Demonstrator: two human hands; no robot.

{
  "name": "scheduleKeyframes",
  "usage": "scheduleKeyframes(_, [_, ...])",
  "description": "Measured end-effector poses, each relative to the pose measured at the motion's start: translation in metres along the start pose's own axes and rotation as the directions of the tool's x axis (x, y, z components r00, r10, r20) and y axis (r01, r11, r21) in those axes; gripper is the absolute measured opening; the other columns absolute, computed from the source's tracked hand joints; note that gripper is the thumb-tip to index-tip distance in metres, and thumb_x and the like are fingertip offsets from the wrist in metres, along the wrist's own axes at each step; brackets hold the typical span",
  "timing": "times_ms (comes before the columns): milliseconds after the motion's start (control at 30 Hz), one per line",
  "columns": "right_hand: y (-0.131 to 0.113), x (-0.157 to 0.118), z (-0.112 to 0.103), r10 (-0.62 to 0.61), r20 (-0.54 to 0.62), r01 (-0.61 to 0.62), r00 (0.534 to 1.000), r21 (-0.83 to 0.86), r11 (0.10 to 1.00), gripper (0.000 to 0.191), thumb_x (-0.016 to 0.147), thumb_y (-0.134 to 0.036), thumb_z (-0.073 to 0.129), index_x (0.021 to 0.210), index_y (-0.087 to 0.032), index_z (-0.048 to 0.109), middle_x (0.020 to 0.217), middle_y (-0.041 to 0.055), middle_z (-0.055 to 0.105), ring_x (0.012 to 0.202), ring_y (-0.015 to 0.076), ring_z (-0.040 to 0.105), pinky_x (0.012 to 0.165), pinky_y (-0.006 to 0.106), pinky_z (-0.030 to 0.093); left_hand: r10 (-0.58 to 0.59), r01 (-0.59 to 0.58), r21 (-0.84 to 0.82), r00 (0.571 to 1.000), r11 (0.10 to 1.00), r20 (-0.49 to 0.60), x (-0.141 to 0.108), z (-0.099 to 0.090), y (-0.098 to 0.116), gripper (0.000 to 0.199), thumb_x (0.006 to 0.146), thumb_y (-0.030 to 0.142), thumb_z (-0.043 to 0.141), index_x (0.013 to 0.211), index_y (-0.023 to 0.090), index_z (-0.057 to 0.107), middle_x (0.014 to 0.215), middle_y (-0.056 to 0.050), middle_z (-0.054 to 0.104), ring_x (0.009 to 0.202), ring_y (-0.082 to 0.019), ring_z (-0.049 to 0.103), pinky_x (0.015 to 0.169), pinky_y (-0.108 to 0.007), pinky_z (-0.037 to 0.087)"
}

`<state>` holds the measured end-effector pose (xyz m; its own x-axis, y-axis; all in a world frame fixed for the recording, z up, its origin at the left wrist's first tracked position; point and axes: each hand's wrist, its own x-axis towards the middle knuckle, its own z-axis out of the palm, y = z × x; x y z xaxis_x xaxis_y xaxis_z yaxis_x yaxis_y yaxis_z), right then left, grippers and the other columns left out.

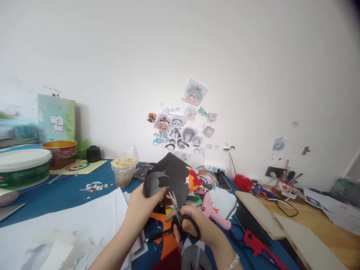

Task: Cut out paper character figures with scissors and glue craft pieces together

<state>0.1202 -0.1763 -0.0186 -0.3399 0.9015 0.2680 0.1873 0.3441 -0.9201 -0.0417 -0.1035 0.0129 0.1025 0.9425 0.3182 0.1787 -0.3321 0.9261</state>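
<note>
My left hand (144,204) grips a sheet of black paper (173,168) by its lower left side, thumb on top. A greyish, shiny piece with a jagged tip (154,183) shows at that side; I cannot tell whether it belongs to the same sheet. In my right hand (201,221) is a pair of scissors (180,217) with black handles, fingers through the loops. The blades point up toward the paper's lower edge and look slightly parted. Beneath both hands lie orange paper (169,243), a black pen (159,235) and other coloured scraps.
Right of my hands are a pink glue gun (215,213), a red cut-out tool (261,247) and pale boards (258,213). White sheets (84,228) cover the left front. A plastic cup (123,170) and a white-lidded tub (24,167) stand farther left. Drawings (177,125) hang on the wall.
</note>
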Motion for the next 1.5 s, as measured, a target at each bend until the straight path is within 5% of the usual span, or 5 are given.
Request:
scheduleKeyframes(300, [-0.003, -0.004, -0.016, 0.027, -0.158, -0.039, 0.987, -0.073, 0.997, 0.051, 0.074, -0.058, 0.050, 0.094, -0.011, 0.057, 0.058, 0.0006, 0.053, 0.055, 0.0128, 0.049, 0.054, 0.024, 0.040, 0.087, -0.092, 0.055, 0.993, 0.994, 0.084, 0.004, -0.004, -0.007, 0.032, 0.066, 0.041, 0.058, 0.090, 0.020, 0.062, 0.084, -0.004, 0.069, 0.080, -0.027, 0.062, 0.065, -0.030, 0.047])
scheduleKeyframes(500, [0.008, 0.001, -0.027, -0.109, -0.604, 0.025, 0.789, -0.146, 0.989, 0.050, 0.071, -0.056, 0.054, 0.097, -0.013, 0.052, 0.057, -0.0014, 0.050, 0.049, 0.0111, 0.043, 0.048, 0.024, 0.036, 0.160, -0.166, 0.067, 0.983, 0.984, 0.090, 0.004, -0.005, -0.010, 0.027, 0.066, 0.036, 0.057, 0.089, 0.024, 0.063, 0.087, -0.001, 0.069, 0.084, -0.026, 0.061, 0.069, -0.029, 0.046])
scheduleKeyframes(667, [0.004, 0.000, -0.013, 0.031, -0.278, -0.129, 0.960, -0.342, 0.931, 0.032, 0.059, -0.040, 0.072, 0.078, -0.017, 0.061, 0.055, -0.0040, 0.045, 0.049, 0.0091, 0.037, 0.043, 0.019, 0.028, 0.196, -0.210, 0.092, 0.970, 0.973, 0.148, 0.007, -0.005, -0.012, 0.020, 0.065, 0.035, 0.057, 0.077, 0.022, 0.065, 0.075, 0.000, 0.069, 0.076, -0.025, 0.061, 0.069, -0.029, 0.045])
scheduleKeyframes(1067, [0.005, -0.005, -0.017, 0.161, -0.148, -0.190, 0.976, -0.212, 0.959, 0.033, 0.058, -0.039, 0.073, 0.081, -0.016, 0.065, 0.051, -0.0051, 0.046, 0.044, 0.0075, 0.036, 0.040, 0.018, 0.030, -0.023, 0.046, -0.058, 0.938, 0.997, 0.347, 0.004, -0.013, 0.004, 0.015, 0.063, 0.034, 0.059, 0.064, 0.019, 0.060, 0.063, 0.000, 0.063, 0.066, -0.021, 0.057, 0.061, -0.028, 0.042])
scheduleKeyframes(1500, [-0.003, -0.006, -0.018, 0.208, -0.021, -0.209, 0.978, -0.047, 0.977, 0.043, 0.059, -0.040, 0.072, 0.091, -0.013, 0.063, 0.063, -0.0017, 0.055, 0.055, 0.0094, 0.049, 0.056, 0.021, 0.041, -0.049, 0.485, -0.403, 0.683, 0.776, 0.729, 0.009, -0.014, -0.012, 0.028, 0.070, 0.031, 0.057, 0.049, 0.015, 0.050, 0.047, 0.003, 0.043, 0.047, -0.008, 0.036, 0.051, -0.022, 0.032])
